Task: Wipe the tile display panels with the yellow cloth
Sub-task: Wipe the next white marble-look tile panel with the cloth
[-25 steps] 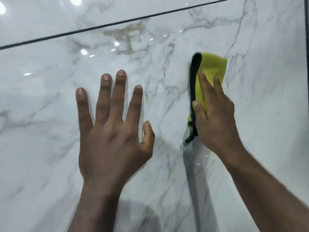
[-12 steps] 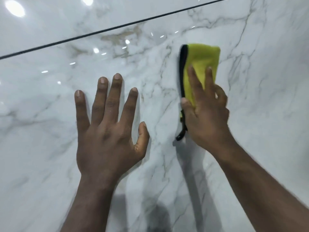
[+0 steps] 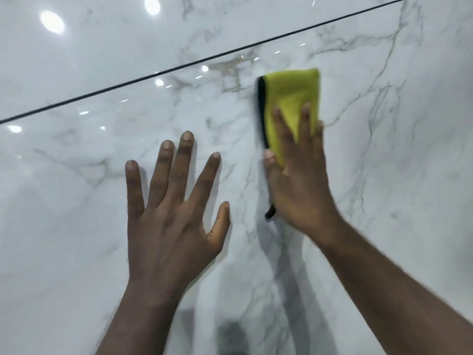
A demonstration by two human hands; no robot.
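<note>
From my remote seat I see the folded yellow microfibre cloth with a black edge (image 3: pixel 291 96) flat against the glossy white marble-veined tile panel (image 3: pixel 396 175), just below the thin dark joint line (image 3: pixel 204 61). The right hand (image 3: pixel 299 190) presses on the cloth's lower half with its fingers (image 3: pixel 281 126) straight and slightly spread. The yellow top sticks out past the fingertips, and the thumb lies along the black edge (nothing curls round the fabric). A black corner pokes out below the palm. The left hand (image 3: pixel 171 226) lies flat on the same panel, well left of the cloth, fingers fanned wide and holding nothing. Bright light reflections (image 3: pixel 52 21) sit on the panel above the joint.
</note>
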